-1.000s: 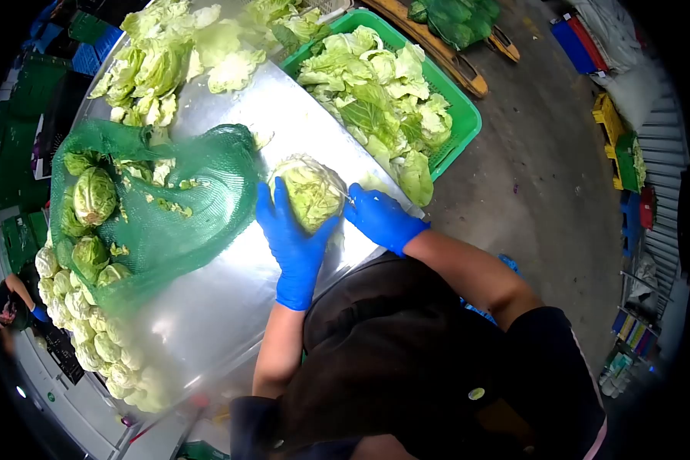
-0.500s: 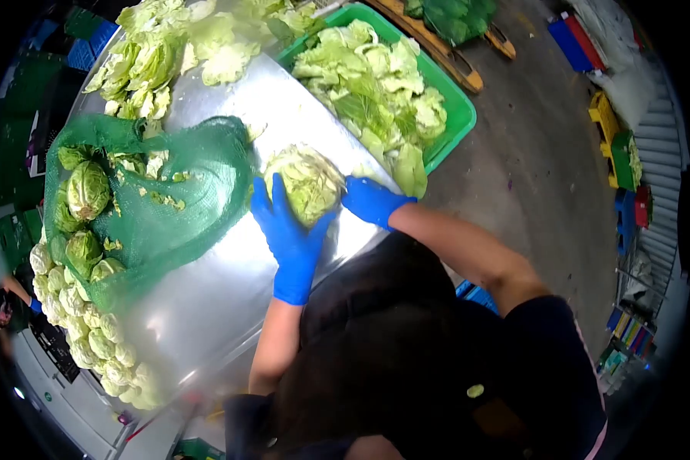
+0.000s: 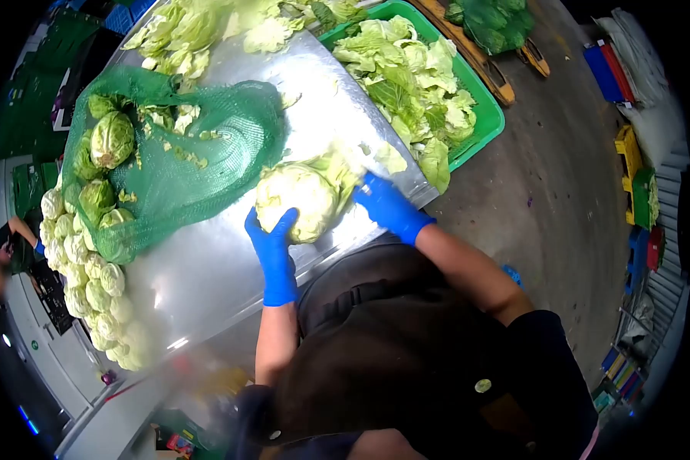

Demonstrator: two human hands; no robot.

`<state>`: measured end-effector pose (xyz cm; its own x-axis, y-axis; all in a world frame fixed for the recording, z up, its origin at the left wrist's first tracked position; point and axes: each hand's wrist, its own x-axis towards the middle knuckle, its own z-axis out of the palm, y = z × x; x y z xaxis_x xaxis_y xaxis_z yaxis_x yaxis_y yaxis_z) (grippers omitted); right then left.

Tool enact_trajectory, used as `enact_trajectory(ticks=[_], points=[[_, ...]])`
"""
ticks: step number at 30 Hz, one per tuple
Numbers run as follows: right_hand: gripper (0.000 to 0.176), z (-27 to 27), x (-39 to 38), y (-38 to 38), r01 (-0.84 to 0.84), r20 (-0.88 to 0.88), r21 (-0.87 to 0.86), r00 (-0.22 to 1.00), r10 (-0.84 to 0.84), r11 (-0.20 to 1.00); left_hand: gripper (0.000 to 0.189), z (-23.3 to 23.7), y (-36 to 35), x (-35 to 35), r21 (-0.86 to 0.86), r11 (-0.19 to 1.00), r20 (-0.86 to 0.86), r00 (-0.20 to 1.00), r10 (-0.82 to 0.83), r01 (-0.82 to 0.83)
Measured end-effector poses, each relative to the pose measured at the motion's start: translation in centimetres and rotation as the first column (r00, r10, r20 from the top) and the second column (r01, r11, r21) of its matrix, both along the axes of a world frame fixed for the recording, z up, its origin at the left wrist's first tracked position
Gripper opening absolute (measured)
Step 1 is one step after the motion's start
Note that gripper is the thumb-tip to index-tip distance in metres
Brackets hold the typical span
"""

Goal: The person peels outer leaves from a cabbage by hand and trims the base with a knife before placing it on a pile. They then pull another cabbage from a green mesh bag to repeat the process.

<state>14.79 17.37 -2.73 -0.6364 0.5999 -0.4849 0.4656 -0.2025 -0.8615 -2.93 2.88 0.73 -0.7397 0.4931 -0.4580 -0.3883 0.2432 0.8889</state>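
A pale green cabbage head (image 3: 293,201) rests on the metal table near its front edge. My left hand (image 3: 274,249), in a blue glove, grips the near left side of the head with thumb and fingers spread around it. Loosened outer cabbage leaves (image 3: 342,175) stand away from the head on its right. My right hand (image 3: 391,207), also blue-gloved, is closed at the edge of these leaves, its fingertips slightly blurred. Left of the head, an opened green mesh bag (image 3: 234,157) lies with several untrimmed cabbages (image 3: 112,141) in it.
Trimmed cabbages (image 3: 77,249) are piled along the table's left edge. Loose leaves (image 3: 184,38) cover the far end. A green crate (image 3: 489,126) full of leaves stands against the table's right side, near a wooden pallet (image 3: 475,54). Another person's arm (image 3: 24,230) shows far left.
My right hand has drawn outer leaves away from the cabbage to the right, baring a paler surface. My left hand has shifted lower on the head. The whole view has shifted slightly.
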Motion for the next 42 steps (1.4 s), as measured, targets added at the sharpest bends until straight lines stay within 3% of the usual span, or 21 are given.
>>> enact_trajectory(ticks=[3, 7, 8, 9, 11, 13, 15, 18, 21, 23, 24, 28, 30, 31, 33, 35, 37, 39, 40, 41, 42], points=[[0.029, -0.8, 0.8, 3.3, 0.247, 0.079, -0.263, 0.969, -0.234, 0.933, 0.076, -1.0, -2.7, -1.0, 0.204, 0.973, 0.215, 0.975, 0.059, -0.104], [0.039, -4.8, 0.9, 8.0, 0.464, -0.043, -0.257, 0.871, -0.490, 0.848, 0.071, -1.5, -3.0, -0.5, 0.264, 0.943, 0.342, 0.934, 0.105, -0.203], [0.037, -5.3, 1.2, 9.0, 0.406, 0.007, 0.212, 0.909, -0.417, 0.889, 0.072, -1.2, -2.3, -0.3, 0.258, 0.947, 0.308, 0.946, 0.105, -0.189], [0.036, -5.3, 1.4, 9.8, 0.234, 0.087, 0.631, 0.926, -0.367, 0.739, 0.073, -1.3, -1.6, -0.6, 0.241, 0.966, 0.224, 0.974, 0.041, -0.096], [0.051, 3.6, 0.2, 8.7, -0.141, 0.376, 0.500, 0.924, -0.068, 0.854, 0.074, -1.6, 0.1, -1.4, 0.180, 0.980, 0.062, 0.993, -0.099, 0.087], [0.060, 2.1, -1.5, 5.9, 0.000, -0.175, 0.561, 0.977, 0.118, 0.828, 0.077, 0.1, 1.8, -2.0, 0.147, 0.970, 0.049, 0.978, -0.205, 0.196], [0.067, 6.9, -2.7, 4.3, -0.312, 0.148, 0.444, 0.950, 0.274, 0.840, 0.078, 1.1, 2.9, -2.4, 0.127, 0.947, 0.044, 0.952, -0.302, 0.294], [0.071, 6.4, -3.7, 2.5, -0.276, 0.052, 0.518, 0.955, 0.292, 0.809, 0.078, 1.0, 3.3, -3.0, 0.122, 0.947, 0.062, 0.950, -0.307, 0.298], [0.065, 5.6, -5.1, 3.5, -0.400, 0.288, 0.562, 0.915, 0.283, 0.724, 0.079, 0.6, 3.2, -3.0, 0.095, 0.932, 0.035, 0.935, -0.354, 0.350], [0.053, 2.6, -5.8, 6.7, -0.131, -0.063, 0.059, 0.989, 0.135, 0.990, 0.080, 1.1, 2.7, -2.8, 0.058, 0.923, 0.014, 0.924, -0.382, 0.381], [0.049, 3.3, -5.6, 8.9, -0.339, 0.286, 0.357, 0.927, 0.243, 0.871, 0.083, 1.0, 2.2, -2.7, 0.072, 0.933, 0.054, 0.933, -0.356, 0.352], [0.044, 1.5, -5.0, 6.9, -0.156, 0.172, 0.511, 0.982, 0.077, 0.845, 0.088, 1.7, 1.3, -2.6, 0.125, 0.917, 0.058, 0.920, -0.388, 0.379], [0.044, -3.6, -3.7, 9.6, -0.425, 0.443, 0.630, 0.884, 0.148, 0.650, 0.091, 1.7, 0.8, -3.3, 0.140, 0.919, 0.101, 0.918, -0.384, 0.369], [0.044, -5.2, -2.8, 10.8, -0.555, 0.571, 0.644, 0.807, 0.151, 0.527, 0.090, 1.4, 0.5, -3.8, 0.115, 0.904, 0.056, 0.906, -0.421, 0.413], [0.064, -1.4, -1.5, 11.2, -0.135, 0.350, 0.671, 0.925, -0.151, 0.729, 0.089, -0.2, 0.5, -4.7, 0.072, 0.870, -0.030, 0.873, -0.487, 0.487], [0.084, 5.3, -2.7, 9.2, -0.112, 0.167, 0.642, 0.986, 0.004, 0.759, 0.089, 0.1, 1.5, -5.0, 0.078, 0.826, -0.090, 0.830, -0.551, 0.558], [0.080, 7.4, -4.1, 6.2, -0.123, -0.095, 0.594, 0.971, 0.221, 0.795, 0.092, 1.5, 3.1, -5.1, -0.006, 0.791, -0.214, 0.772, -0.599, 0.612], [0.065, 6.1, -4.4, 4.9, -0.296, -0.026, 0.522, 0.932, 0.361, 0.800, 0.098, 2.8, 3.9, -4.1, -0.098, 0.874, -0.309, 0.820, -0.482, 0.477], [0.047, 6.1, -4.6, 5.1, -0.196, 0.030, 0.524, 0.977, 0.213, 0.829, 0.103, 2.4, 3.3, -2.8, -0.320, 0.922, -0.659, 0.648, -0.383, 0.220], [0.044, 5.8, -4.5, 5.1, -0.186, 0.038, 0.547, 0.979, 0.198, 0.816, 0.108, 2.5, 2.6, -1.7, -0.383, 0.911, -0.705, 0.589, -0.394, 0.152], [0.041, 5.3, -4.3, 4.8, -0.174, 0.046, 0.567, 0.983, 0.180, 0.805, 0.109, 1.9, 2.4, -0.6, -0.287, 0.929, -0.633, 0.681, -0.367, 0.234]])
